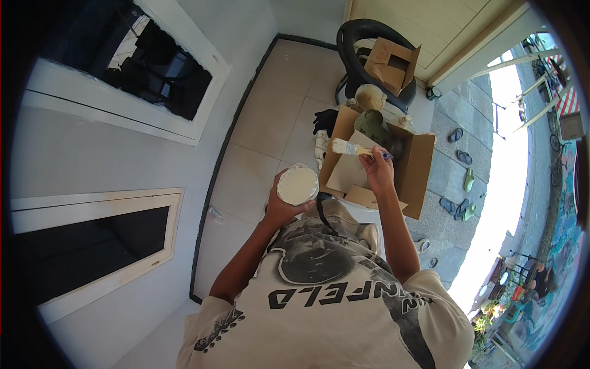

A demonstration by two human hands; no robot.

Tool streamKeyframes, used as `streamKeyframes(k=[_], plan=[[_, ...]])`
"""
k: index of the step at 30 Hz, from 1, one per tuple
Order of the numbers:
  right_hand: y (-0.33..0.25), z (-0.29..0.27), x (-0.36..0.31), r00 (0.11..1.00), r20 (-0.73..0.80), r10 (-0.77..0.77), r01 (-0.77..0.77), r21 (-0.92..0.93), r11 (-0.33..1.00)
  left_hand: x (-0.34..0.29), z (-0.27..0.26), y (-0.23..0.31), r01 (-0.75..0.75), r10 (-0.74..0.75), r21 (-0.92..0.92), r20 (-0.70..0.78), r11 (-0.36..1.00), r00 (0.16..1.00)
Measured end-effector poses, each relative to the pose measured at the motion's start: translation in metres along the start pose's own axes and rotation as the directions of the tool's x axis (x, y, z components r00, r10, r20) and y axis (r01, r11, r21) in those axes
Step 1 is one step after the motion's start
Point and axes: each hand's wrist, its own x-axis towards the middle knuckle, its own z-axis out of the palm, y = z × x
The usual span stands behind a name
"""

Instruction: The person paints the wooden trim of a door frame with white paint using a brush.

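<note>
My left hand [278, 208] is closed round a round tub of cream-white paint [297, 186], held in front of my waist. Paint coats the tub's rim, and the surface inside looks smooth. In my right hand [380, 171] is a paintbrush [352, 149], gripped by its handle. Its bristles are whitened with paint and point left, apart from the tub. Beneath the right hand stands an open cardboard box [420, 163] with its flaps spread. A dark greenish object [372, 125] lies in it, partly hidden. Black gloves [324, 122] rest beside the box.
A grey wall [117, 147] with two white-framed windows [175, 215] runs along my left. Beyond the box are a paint-stained bucket [370, 97] and a black chair [350, 40] bearing a smaller carton [387, 66]. Several sandals [464, 157] lie on paving to the right.
</note>
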Motion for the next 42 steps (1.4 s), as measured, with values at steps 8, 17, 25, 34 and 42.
streamKeyframes(k=[8, 17, 25, 34, 42], plan=[[-0.056, 0.136, -0.006, 0.933, 0.331, -0.142, 0.219, -0.211, 0.953, -0.004, 0.006, 0.044, -0.025, 0.023, -0.138, -0.013, 0.990, 1.000], [-0.016, 0.190, -0.015, 0.924, 0.332, 0.191, -0.171, -0.089, 0.981, -0.006, 0.010, 0.069, -0.096, 0.093, -0.175, -0.024, 0.980, 0.995], [-0.005, 0.194, -0.008, 0.879, 0.274, 0.391, -0.433, 0.111, 0.895, -0.014, 0.006, 0.077, -0.118, 0.114, -0.095, -0.042, 0.988, 0.993], [0.003, 0.179, 0.006, 0.601, 0.642, 0.475, -0.792, 0.396, 0.465, -0.011, -0.004, 0.075, -0.187, 0.188, -0.060, 0.014, 0.980, 0.982], [0.013, 0.194, -0.018, 0.857, 0.336, 0.390, -0.414, 0.000, 0.910, -0.005, -0.022, 0.084, -0.165, 0.165, -0.145, -0.010, 0.976, 0.986]])
